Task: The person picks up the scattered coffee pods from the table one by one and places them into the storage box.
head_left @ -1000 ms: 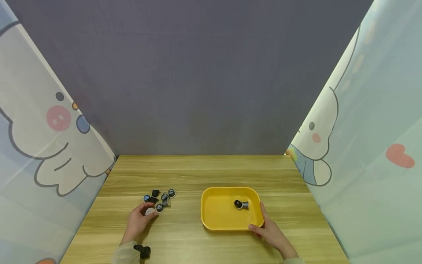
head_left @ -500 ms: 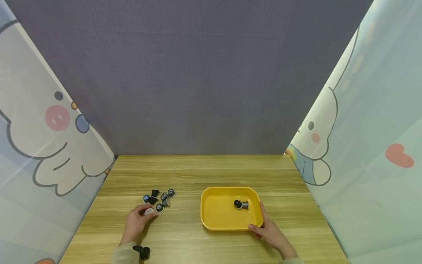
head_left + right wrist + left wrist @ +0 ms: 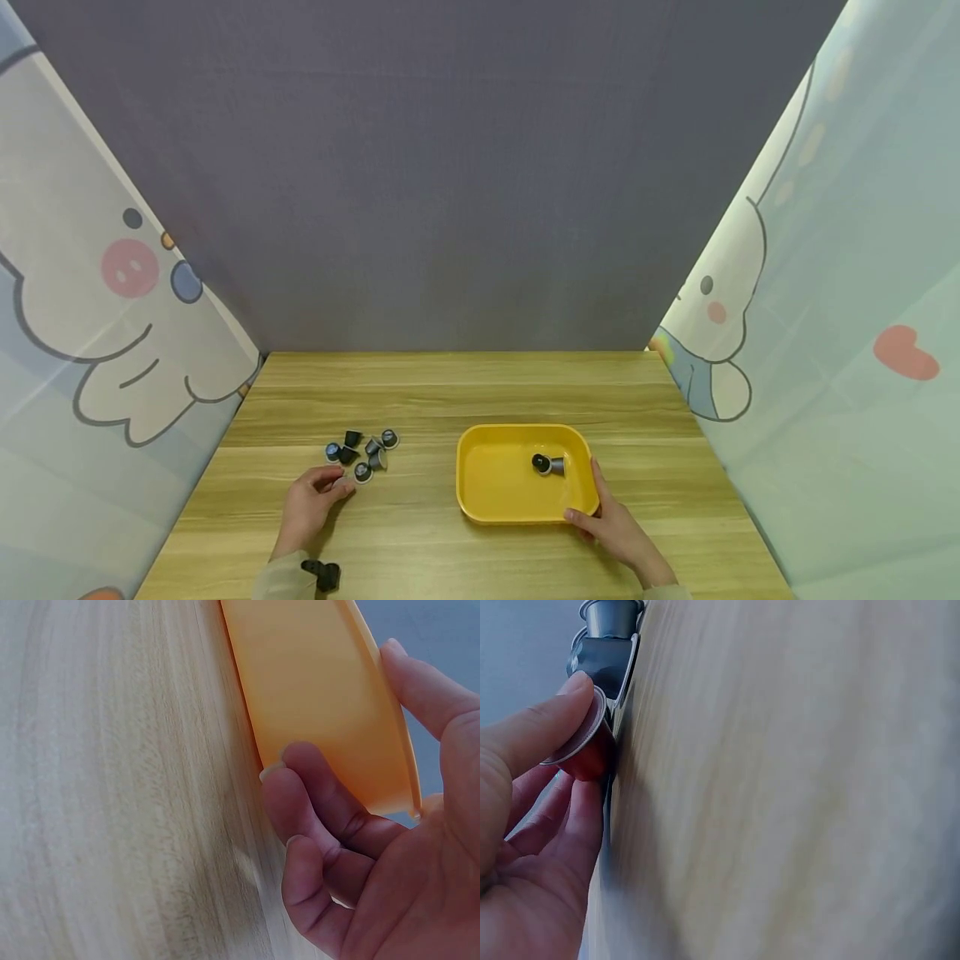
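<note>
At the left of the table, my left hand (image 3: 306, 505) pinches a red coffee capsule (image 3: 589, 757) between thumb and fingers, low over the wood. Its foil lid (image 3: 592, 720) faces the thumb. Just beyond it lie several dark, grey and blue-topped capsules, among them a black one (image 3: 363, 472) closest to my fingertips. My right hand (image 3: 619, 530) grips the near right corner of a yellow tray (image 3: 491, 487), thumb over the rim and curled fingers against the outer wall (image 3: 322, 697). Inside the tray, a black capsule (image 3: 541, 463) and a grey capsule (image 3: 557, 467) lie side by side.
A wooden table (image 3: 420, 392) carries everything, with bare wood between the capsules and the tray. A grey panel (image 3: 465, 208) rises behind its far edge. Printed cartoon curtains (image 3: 840, 275) flank both sides.
The held capsule's pale lid showed clearly to the head camera before; now it is tilted and mostly covered by my left fingers. My right hand and the tray stay put.
</note>
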A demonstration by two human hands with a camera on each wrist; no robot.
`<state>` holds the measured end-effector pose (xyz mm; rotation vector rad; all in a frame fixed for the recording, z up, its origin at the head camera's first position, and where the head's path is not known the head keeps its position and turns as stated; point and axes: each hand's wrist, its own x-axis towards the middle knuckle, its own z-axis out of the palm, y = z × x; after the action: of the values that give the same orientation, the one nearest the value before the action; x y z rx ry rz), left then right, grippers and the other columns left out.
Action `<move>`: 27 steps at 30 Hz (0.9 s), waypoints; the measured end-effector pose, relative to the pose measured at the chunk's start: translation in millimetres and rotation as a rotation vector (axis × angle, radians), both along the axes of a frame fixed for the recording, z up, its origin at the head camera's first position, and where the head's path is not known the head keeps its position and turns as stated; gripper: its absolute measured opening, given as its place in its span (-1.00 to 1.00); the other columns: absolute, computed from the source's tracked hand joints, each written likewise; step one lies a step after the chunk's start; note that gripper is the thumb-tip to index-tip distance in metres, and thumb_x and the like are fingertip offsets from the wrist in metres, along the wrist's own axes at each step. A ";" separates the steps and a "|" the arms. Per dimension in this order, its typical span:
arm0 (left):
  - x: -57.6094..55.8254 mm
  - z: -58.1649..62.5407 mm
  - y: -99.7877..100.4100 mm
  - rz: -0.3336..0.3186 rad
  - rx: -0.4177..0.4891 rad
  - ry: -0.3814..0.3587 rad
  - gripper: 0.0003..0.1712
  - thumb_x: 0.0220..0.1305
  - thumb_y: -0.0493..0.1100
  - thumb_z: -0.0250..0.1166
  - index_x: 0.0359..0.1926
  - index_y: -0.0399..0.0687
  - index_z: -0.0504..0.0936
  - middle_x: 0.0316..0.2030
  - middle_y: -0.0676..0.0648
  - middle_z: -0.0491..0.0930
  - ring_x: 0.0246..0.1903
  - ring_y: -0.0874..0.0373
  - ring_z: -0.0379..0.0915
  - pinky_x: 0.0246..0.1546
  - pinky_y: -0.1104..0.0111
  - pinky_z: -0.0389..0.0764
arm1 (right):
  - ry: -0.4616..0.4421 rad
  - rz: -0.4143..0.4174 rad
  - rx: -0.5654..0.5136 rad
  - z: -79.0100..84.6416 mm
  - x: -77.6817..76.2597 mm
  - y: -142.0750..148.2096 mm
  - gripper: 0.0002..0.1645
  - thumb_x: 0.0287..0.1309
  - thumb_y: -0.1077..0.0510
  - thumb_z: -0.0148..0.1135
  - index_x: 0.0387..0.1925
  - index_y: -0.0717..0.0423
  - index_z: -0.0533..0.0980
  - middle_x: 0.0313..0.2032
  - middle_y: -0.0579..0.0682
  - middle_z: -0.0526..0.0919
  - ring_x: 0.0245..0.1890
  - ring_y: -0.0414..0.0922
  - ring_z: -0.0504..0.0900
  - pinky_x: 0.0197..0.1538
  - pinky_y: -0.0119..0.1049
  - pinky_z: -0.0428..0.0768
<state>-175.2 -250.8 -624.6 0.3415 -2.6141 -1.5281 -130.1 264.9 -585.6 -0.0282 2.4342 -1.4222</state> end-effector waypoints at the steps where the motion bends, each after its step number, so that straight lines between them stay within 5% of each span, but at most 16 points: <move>1: 0.3 0.5 0.1 0.005 0.015 -0.004 -0.63 0.09 -0.28 0.53 -0.07 -0.35 0.70 0.02 -0.33 0.59 -0.12 0.16 0.54 -0.21 0.59 0.52 | 0.001 0.002 0.002 -0.1 -0.1 -0.1 0.26 0.32 -0.07 0.28 0.57 -0.03 -0.46 -0.56 0.05 0.57 -0.59 -0.13 0.46 -0.53 -0.36 0.43; 13: -1.6 5.7 1.6 0.083 0.178 0.041 -0.57 0.11 -0.28 0.52 -0.02 -0.41 0.66 -0.01 -0.34 0.63 -0.26 0.52 0.52 -0.25 0.59 0.57 | -0.013 0.000 -0.019 -3.5 -1.2 0.6 0.26 0.32 -0.06 0.29 0.57 -0.07 -0.47 -0.56 0.04 0.57 -0.57 -0.14 0.46 -0.51 -0.36 0.45; 27: -6.1 32.6 6.8 -0.010 0.157 0.075 -0.51 0.17 -0.02 0.50 0.03 -0.23 0.69 0.09 -0.22 0.61 -0.09 0.53 0.47 -0.14 0.59 0.52 | -0.016 0.006 -0.047 -4.1 -0.9 0.8 0.26 0.32 -0.04 0.29 0.57 -0.07 -0.47 -0.55 0.08 0.57 -0.55 -0.10 0.48 -0.50 -0.35 0.47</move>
<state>-181.3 -244.1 -591.9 0.2771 -2.4502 -1.7188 -131.0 265.7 -589.7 -0.0341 2.3858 -1.4707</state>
